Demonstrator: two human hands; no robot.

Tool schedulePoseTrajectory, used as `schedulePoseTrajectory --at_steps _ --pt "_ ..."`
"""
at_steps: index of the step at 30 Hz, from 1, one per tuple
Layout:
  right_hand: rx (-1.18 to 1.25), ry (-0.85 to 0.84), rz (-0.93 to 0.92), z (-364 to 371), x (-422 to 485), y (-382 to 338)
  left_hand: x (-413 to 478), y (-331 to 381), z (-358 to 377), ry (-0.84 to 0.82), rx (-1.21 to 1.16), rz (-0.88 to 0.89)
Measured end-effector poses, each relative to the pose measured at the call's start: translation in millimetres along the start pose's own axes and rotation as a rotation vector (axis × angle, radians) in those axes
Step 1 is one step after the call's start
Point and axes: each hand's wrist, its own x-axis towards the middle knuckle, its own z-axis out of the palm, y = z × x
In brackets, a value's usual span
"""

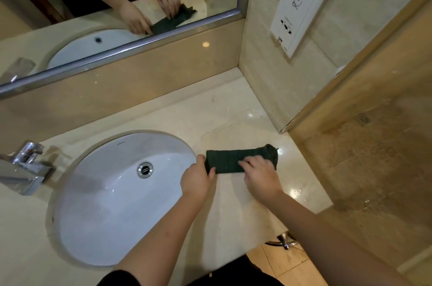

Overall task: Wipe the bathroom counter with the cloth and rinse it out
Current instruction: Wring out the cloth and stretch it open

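Observation:
A dark green cloth (230, 159), folded into a long strip, lies on the beige marble counter (233, 110) just right of the white oval sink (105, 204). My left hand (196, 179) pinches the strip's left end between thumb and fingers. My right hand (260, 174) rests on the strip's right part, fingers curled over its near edge. The cloth's far right end sticks up a little beyond my right hand.
A chrome tap (25, 168) stands at the sink's left. A mirror (105, 5) runs along the back wall above a marble upstand. A white wall panel (301, 7) hangs on the right wall. The counter ends at a tiled corner on the right.

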Motion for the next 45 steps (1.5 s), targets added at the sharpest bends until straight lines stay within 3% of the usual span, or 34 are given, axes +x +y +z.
schedulePoseTrajectory --at_steps 3,7,12,15,20,25,28,32,37,39,41,45 --pt "-0.036 -0.108 0.021 7 -4 -3 5 2 2 0.016 -0.079 -0.092" --pt "-0.013 -0.119 0.02 2 -4 0 10 8 -1 0.002 -0.174 -0.101" --pt "0.061 0.007 0.133 -5 -4 24 14 28 -16 0.092 -0.277 -0.068" --pt "0.045 -0.077 0.219 -7 -13 45 18 41 -28 0.138 -0.327 -0.027" --pt "0.09 -0.192 0.146 -5 -22 54 18 48 -31 0.136 -0.33 -0.025" --pt "0.254 0.125 0.225 -13 -27 56 6 82 -20 0.142 -0.362 0.156" --pt "0.303 0.192 0.263 -20 -37 59 0 112 -4 0.102 -0.379 0.349" --pt "0.353 0.187 0.312 -28 -47 67 -6 130 23 -0.184 -0.299 0.512" --pt "0.281 0.245 0.3 -26 -44 62 -10 94 32 -0.01 -0.067 0.568" --pt "0.233 0.175 0.168 -22 -39 53 -10 78 33 -0.003 0.087 0.615" --pt "0.188 0.045 0.062 -17 -33 41 -11 67 35 -0.122 0.281 0.622" --pt "0.036 -0.188 0.108 -6 -25 33 -8 58 35 -0.215 0.5 0.595"
